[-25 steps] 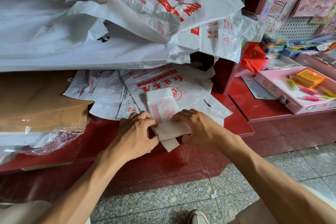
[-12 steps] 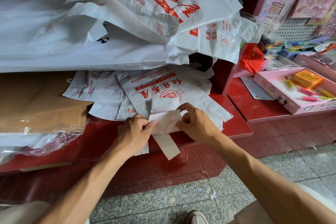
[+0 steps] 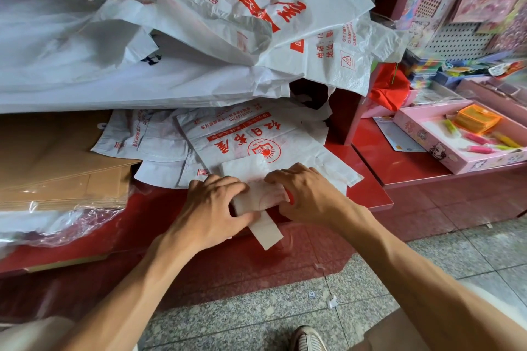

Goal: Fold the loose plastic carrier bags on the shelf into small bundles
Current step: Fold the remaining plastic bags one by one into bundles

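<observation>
At the front edge of the glossy red shelf (image 3: 368,196), just right of the stack of flat brown cardboard (image 3: 57,168): a half-folded white plastic carrier bag with faint red print (image 3: 262,194), pinned between both hands. Left hand (image 3: 211,208) curled over the bundle's left end, thumb pressed against its near side. Right hand (image 3: 308,194) cupped over the right end, fingers bent down onto the plastic, thumb tucked underneath. Both clamped on the same bundle, knuckles almost meeting above it.

Long axis of the bundle along the shelf's front edge, from one hand to the other. One loose white strip (image 3: 265,229), apparently a bag handle, hanging from the bundle's near side and out past the edge, pointing back toward the body, nearest the left thumb.

Likely next: a tuck of that tail under or around the bundle, probably best led by the left hand, the right hand bracing.

Behind, toward the back of the shelf: flat white carrier bags with red lettering (image 3: 242,142), not yet folded. Above: a large heap of loose white bags (image 3: 199,37).
</observation>
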Demonstrator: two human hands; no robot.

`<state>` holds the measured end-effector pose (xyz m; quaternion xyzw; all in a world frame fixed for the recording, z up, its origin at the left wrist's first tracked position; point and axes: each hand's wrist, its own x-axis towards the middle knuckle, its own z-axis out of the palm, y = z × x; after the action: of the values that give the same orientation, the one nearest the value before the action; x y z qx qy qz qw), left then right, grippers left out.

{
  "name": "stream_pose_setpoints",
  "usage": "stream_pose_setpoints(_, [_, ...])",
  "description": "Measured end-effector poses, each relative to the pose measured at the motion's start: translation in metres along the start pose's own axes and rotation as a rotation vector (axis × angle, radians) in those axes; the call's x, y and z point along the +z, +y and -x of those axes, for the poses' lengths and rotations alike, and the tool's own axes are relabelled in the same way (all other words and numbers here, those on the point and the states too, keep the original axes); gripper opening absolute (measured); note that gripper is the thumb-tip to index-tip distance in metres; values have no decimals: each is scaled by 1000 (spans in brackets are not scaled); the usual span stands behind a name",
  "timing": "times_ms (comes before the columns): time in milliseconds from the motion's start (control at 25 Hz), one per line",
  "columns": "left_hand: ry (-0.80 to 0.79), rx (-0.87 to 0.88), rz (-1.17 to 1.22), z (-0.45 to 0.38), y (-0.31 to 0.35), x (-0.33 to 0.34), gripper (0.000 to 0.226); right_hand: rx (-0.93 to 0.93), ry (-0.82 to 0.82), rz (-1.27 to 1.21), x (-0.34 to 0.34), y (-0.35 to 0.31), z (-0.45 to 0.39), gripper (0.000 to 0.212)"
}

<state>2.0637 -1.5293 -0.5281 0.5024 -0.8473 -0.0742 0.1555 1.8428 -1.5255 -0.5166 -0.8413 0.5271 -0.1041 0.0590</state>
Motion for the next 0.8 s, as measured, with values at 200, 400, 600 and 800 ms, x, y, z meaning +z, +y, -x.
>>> stream_pose_setpoints(200, [12, -31, 17, 1, 4, -11, 43, -17, 37, -41, 1, -3, -2, 60])
stream_pose_setpoints(400, [39, -194, 345, 1, 2, -15, 31, 54, 81, -278, 2, -3, -3, 46])
stream_pose_setpoints(600, [24, -338, 627, -1, 5, -19, 32, 211, 220, -637, 3, -5, -6, 24])
stream_pose_setpoints(800, [117, -262, 282, -4, 3, -3, 46, 219, 228, -508, 14, -8, -10, 24])
